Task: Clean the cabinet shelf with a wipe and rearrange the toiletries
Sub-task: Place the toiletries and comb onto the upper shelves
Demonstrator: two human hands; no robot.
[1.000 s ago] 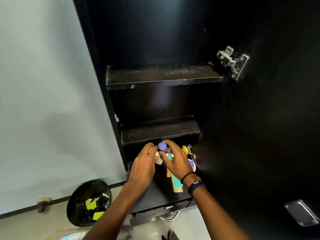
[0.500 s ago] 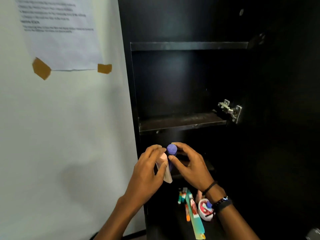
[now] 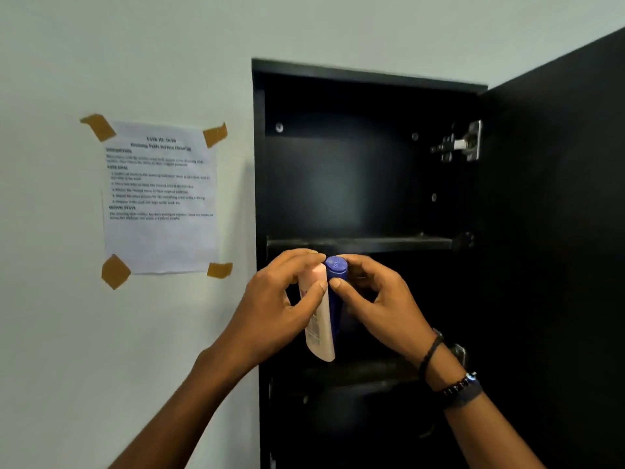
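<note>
My left hand [image 3: 275,306] grips a pale pink bottle [image 3: 321,326], held upright with its cap near my fingertips. Pressed against it on the right is a dark blue bottle [image 3: 335,270] with a round blue cap, gripped by my right hand [image 3: 378,299]. Both bottles are raised in front of the open black cabinet, just below the front edge of its top shelf [image 3: 362,243]. That shelf looks bare and dusty. The lower part of the blue bottle is hidden behind the pink one.
The black cabinet door [image 3: 558,231] stands open to the right, with a metal hinge [image 3: 463,145] at the upper inside. A printed sheet [image 3: 160,198] is taped to the pale wall on the left. A lower shelf [image 3: 365,370] sits under my hands.
Both hands have lifted the two bottles from the bottom shelf, where other toiletries lay, up to just below the top shelf. The view has tilted upward with them.
</note>
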